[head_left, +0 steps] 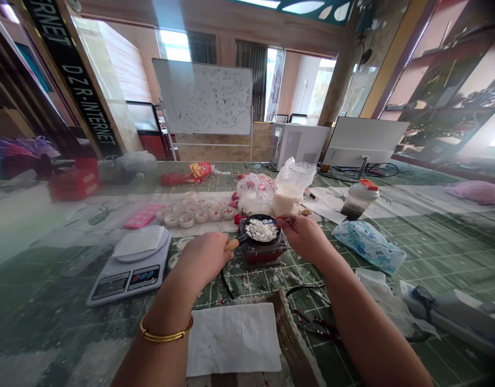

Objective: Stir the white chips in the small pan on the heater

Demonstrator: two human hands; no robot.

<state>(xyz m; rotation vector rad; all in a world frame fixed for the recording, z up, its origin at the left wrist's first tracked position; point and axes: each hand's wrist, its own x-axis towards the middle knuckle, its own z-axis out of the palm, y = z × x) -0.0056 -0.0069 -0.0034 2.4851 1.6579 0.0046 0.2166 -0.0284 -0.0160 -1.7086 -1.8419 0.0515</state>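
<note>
My left hand [205,258], with a gold bangle on the wrist, is closed around the wooden handle of a small black pan [262,231]. The pan holds white flakes and sits on a small red burner [264,251]. My right hand [304,234] is closed in a pinch on a thin stirring tool [276,221] whose tip reaches into the pan from the right. Just behind the pan stand two clear plastic bags of white material [288,189].
A digital kitchen scale [130,264] is at the left, with rows of small filled cups [199,210] and a pink mould [143,216] behind it. A white paper sheet [234,337] lies near me. A wipes pack [368,244], lidded jar [358,199] and monitor [364,142] are at the right.
</note>
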